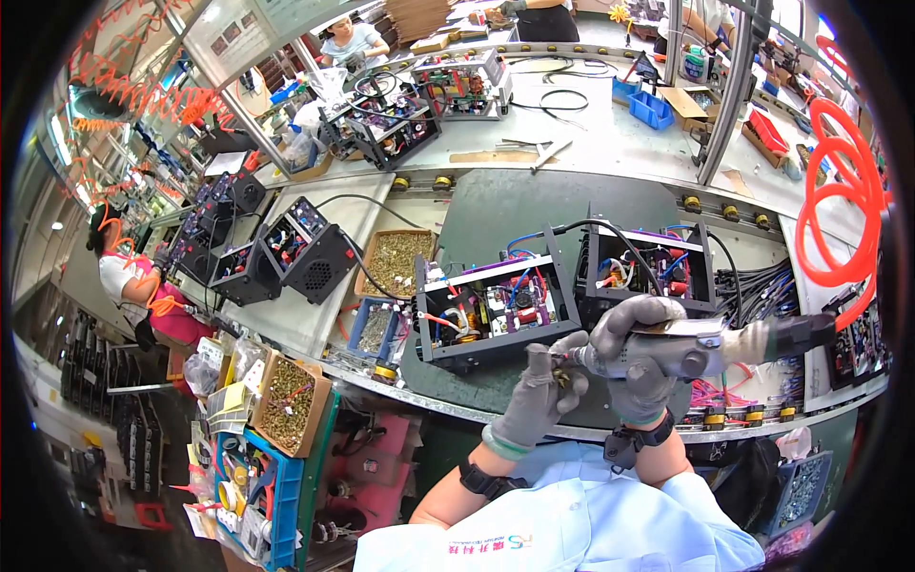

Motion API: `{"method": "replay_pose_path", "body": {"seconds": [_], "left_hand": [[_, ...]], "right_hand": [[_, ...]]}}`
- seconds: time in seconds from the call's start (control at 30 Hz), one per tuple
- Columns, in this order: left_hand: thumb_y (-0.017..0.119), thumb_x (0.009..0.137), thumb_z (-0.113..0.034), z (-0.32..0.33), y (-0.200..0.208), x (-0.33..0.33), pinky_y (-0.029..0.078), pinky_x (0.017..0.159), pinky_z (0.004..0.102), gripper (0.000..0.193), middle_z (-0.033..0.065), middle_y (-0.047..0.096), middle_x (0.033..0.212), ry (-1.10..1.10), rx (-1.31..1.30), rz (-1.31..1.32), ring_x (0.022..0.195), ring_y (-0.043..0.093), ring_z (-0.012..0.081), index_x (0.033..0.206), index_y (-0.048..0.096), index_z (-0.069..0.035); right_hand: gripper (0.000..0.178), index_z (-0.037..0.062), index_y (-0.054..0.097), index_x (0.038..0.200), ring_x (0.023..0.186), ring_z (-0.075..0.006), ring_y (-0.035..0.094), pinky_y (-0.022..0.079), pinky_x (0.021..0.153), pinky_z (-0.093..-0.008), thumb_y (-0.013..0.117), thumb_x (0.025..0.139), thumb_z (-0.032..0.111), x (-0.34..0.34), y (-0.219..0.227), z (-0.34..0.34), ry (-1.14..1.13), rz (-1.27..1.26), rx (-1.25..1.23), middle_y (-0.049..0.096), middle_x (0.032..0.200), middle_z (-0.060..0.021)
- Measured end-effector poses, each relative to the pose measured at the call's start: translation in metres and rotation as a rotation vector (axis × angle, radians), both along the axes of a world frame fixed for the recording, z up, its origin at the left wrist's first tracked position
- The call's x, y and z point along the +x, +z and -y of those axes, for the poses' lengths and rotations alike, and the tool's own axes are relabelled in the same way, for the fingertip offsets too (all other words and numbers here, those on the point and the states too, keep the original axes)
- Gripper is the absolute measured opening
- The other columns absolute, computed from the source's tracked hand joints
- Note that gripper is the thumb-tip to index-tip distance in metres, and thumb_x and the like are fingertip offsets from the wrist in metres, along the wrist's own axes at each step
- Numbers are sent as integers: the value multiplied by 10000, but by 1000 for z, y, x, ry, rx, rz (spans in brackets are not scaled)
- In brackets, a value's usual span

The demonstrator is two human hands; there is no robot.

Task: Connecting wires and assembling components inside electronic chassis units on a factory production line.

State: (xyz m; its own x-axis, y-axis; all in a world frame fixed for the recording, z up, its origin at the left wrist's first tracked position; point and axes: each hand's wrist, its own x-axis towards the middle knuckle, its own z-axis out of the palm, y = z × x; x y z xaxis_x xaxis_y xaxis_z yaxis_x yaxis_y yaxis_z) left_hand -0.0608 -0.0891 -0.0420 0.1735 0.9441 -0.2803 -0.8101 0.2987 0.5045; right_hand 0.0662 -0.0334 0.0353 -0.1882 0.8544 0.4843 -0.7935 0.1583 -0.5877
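My right hand (637, 367), in a grey glove, is wrapped round a silver pneumatic screwdriver (701, 351). The tool lies nearly level, its bit end pointing left. At that end my gloved left hand (536, 398) has its fingers pinched together, with small brass-coloured pieces that look like screws showing between them. Just beyond my hands an open black-framed device (498, 305) with circuit boards and wires sits on the dark green work mat (496, 205). A second such device (653, 267) stands to its right, partly hidden behind the screwdriver and my right hand.
A coiled red air hose (839, 191) hangs at right. Left of the mat are a box of brass-coloured screws (398, 257) and a blue bin (374, 327). More black devices (310, 257) line the left track. Black cables (762, 300) lie at right. Other people work beyond the bench.
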Motion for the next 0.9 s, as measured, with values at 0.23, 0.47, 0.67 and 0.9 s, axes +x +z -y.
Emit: {"method": "replay_pose_path", "body": {"seconds": [0.23, 0.47, 0.67, 0.9], "left_hand": [[512, 1080, -331, -7, 40, -92, 394, 530, 248, 365, -60, 550, 685, 431, 218, -865, 601, 500, 75, 1013, 712, -33], [632, 961, -394, -68, 62, -174, 531, 776, 455, 332, 152, 720, 872, 79, 134, -1992, 881, 690, 396, 904, 741, -86], [700, 972, -221, -80, 57, -169, 546, 634, 277, 231, 28, 719, 862, -171, 221, -1404, 716, 639, 80, 1021, 739, 2], [681, 928, -239, -107, 88, -180, 518, 633, 317, 216, 43, 749, 821, -597, 193, -1634, 747, 695, 153, 902, 769, -43]], "right_hand": [[595, 90, 531, 1298, 738, -177, 551, 503, 542, -320, 779, 781, 250, 27, 41, -14, -104, -73, 82, 535, 948, -62], [574, 77, 563, 1266, 710, -201, 622, 551, 589, -349, 815, 771, 221, 29, 29, -6, -119, -75, -71, 618, 960, -89], [522, 89, 578, 1264, 794, -195, 664, 576, 708, -351, 816, 808, 176, 35, 26, -8, -77, -133, -118, 639, 1006, -91], [521, 101, 602, 1274, 839, -189, 694, 588, 707, -344, 832, 809, 148, 40, 18, -5, -14, -158, -129, 668, 1047, -93]]}}
